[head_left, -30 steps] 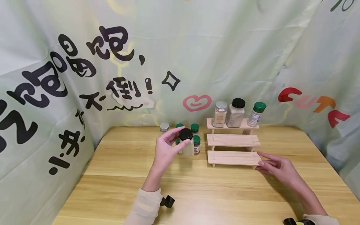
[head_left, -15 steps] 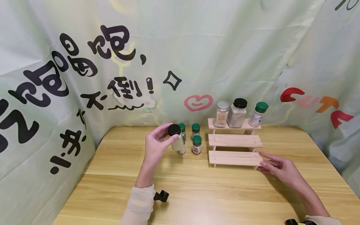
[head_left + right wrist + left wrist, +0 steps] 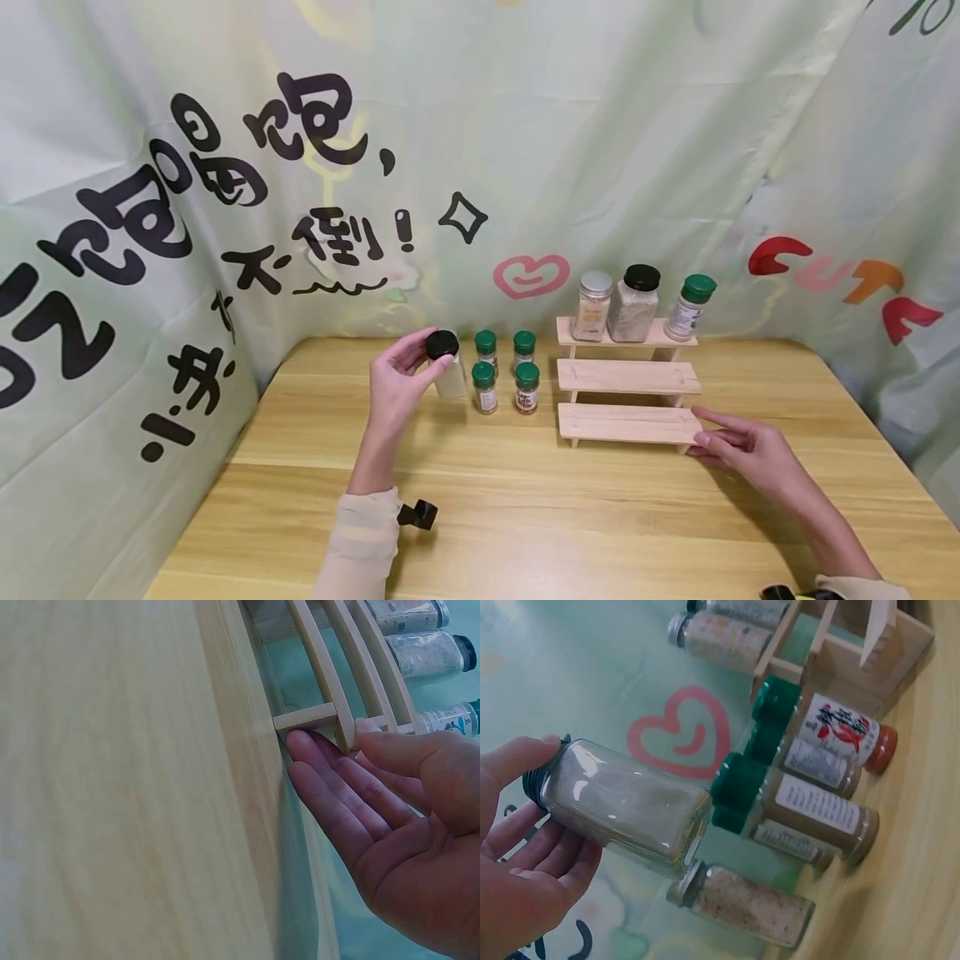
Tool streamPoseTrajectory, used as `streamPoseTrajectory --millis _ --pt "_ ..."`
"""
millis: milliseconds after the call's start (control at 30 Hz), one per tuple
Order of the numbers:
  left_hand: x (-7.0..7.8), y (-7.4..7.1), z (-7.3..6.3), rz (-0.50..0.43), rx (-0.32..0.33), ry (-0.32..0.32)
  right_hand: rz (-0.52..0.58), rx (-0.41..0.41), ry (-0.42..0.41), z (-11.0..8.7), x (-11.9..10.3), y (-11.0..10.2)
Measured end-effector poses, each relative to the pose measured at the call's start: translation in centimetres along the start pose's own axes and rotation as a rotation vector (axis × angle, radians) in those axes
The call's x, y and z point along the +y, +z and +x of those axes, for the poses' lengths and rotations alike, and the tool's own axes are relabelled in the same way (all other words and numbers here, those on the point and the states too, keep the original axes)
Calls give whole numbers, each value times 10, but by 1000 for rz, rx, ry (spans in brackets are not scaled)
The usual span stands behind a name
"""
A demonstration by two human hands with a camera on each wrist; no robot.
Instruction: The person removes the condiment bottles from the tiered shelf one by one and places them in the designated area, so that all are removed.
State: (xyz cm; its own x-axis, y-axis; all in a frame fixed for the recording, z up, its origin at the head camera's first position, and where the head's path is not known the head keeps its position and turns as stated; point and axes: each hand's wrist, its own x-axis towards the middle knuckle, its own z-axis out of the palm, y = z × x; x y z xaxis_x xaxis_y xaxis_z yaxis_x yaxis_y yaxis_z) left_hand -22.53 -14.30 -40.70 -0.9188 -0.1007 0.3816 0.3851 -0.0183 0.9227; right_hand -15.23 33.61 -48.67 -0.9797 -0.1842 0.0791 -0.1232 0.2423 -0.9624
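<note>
Left hand (image 3: 393,383) pinching jar (image 3: 452,379) | right hand (image 3: 742,450) pinching rack (image 3: 626,422) | three racked jars (image 3: 633,312) seemingly done | five others (image 3: 817,801) waiting near left hand

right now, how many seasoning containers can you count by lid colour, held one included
Square clear jars with black lids: 2
Tall clear jars with silver lids: 2
Round clear shakers with green lids: 5
Total: 9

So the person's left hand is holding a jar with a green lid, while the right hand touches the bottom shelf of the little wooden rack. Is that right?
Not quite: the head view shows that the jar in the left hand has a black lid. The right hand does touch the bottom shelf of the little wooden rack.
</note>
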Motion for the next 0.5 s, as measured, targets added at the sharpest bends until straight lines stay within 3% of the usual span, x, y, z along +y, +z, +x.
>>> streamPoseTrajectory --millis 200,500 --pt "-14 -8 2 10 15 -18 64 -10 -11 -1 3 0" --pt "-34 -20 5 21 -4 -73 18 -7 -18 0 2 0"
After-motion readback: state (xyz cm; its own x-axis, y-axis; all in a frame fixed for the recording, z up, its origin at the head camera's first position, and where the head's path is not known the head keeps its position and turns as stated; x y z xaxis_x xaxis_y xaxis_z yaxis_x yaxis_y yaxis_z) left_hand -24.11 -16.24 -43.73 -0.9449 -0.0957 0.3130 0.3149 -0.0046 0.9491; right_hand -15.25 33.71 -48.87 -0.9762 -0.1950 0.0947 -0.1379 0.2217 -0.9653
